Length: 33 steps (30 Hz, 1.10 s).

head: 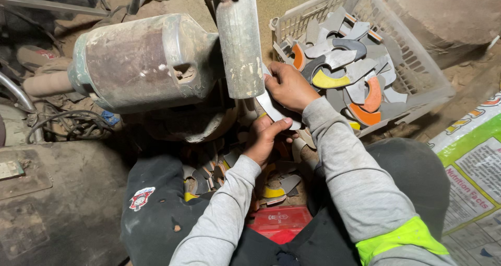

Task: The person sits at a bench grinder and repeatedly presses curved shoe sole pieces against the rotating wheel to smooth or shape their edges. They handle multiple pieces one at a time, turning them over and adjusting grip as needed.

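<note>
Both of my hands hold one flat grey metal blade-like piece (271, 108) against the lower edge of a dusty grey grinding wheel (239, 41). My right hand (288, 86) grips the piece's upper end next to the wheel. My left hand (265, 136) pinches its lower end from below. The wheel hangs on a worn, rusty green motor housing (141, 60) to the left. Both arms wear grey sleeves; the right one has a bright yellow-green band.
A white plastic basket (417, 68) at the upper right holds several curved grey, orange and yellow pieces. More such pieces (274, 185) lie between my knees, above a red box (276, 221). A printed sack (469, 167) lies right; cables and dirty machinery left.
</note>
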Each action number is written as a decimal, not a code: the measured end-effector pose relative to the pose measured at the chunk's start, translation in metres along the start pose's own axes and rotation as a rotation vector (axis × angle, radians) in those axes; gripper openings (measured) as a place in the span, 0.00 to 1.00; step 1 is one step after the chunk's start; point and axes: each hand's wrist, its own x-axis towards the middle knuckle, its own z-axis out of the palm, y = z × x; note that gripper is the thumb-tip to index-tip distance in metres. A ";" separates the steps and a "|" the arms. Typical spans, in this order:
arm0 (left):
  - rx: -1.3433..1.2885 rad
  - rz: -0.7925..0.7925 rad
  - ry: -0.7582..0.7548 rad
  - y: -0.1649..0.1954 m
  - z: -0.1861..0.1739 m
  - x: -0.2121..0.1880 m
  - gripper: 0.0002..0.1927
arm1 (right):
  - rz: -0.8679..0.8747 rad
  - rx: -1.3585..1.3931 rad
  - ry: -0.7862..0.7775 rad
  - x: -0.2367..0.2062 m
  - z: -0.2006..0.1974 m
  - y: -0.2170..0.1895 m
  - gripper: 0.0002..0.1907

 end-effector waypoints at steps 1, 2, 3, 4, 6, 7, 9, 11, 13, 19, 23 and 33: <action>-0.012 -0.001 -0.005 -0.001 0.000 -0.001 0.14 | -0.010 -0.007 0.006 -0.001 0.001 0.000 0.15; -0.024 -0.002 -0.010 -0.001 0.001 -0.001 0.14 | -0.020 -0.013 0.011 -0.003 0.001 -0.001 0.16; -0.036 -0.004 -0.015 -0.002 0.001 -0.003 0.13 | -0.030 -0.020 0.017 -0.004 0.001 -0.001 0.16; -0.037 -0.018 -0.013 -0.003 0.002 -0.004 0.13 | -0.023 -0.037 0.014 -0.006 0.001 -0.001 0.16; -0.037 -0.046 -0.008 -0.003 0.004 -0.008 0.13 | -0.013 -0.070 0.009 -0.009 0.000 -0.001 0.16; -0.042 -0.050 -0.006 -0.004 0.005 -0.011 0.12 | -0.014 -0.061 0.007 -0.011 0.001 0.000 0.16; -0.051 -0.056 -0.003 -0.005 0.007 -0.016 0.12 | -0.021 -0.043 0.005 -0.015 0.002 -0.001 0.17; -0.078 -0.053 -0.013 -0.009 0.009 -0.021 0.11 | -0.020 -0.092 -0.007 -0.019 0.002 -0.001 0.18; -0.072 -0.051 -0.023 -0.013 0.009 -0.027 0.12 | -0.032 -0.090 -0.024 -0.025 0.003 -0.002 0.19; 0.394 0.028 0.060 -0.038 0.010 -0.054 0.14 | 0.084 0.006 -0.355 -0.046 -0.018 -0.006 0.20; 0.916 0.107 0.341 -0.045 0.003 -0.070 0.14 | 0.242 0.168 -0.592 -0.056 -0.037 -0.010 0.18; 0.780 0.127 0.352 -0.029 -0.001 -0.066 0.15 | 0.274 0.090 -0.521 -0.060 -0.051 -0.010 0.21</action>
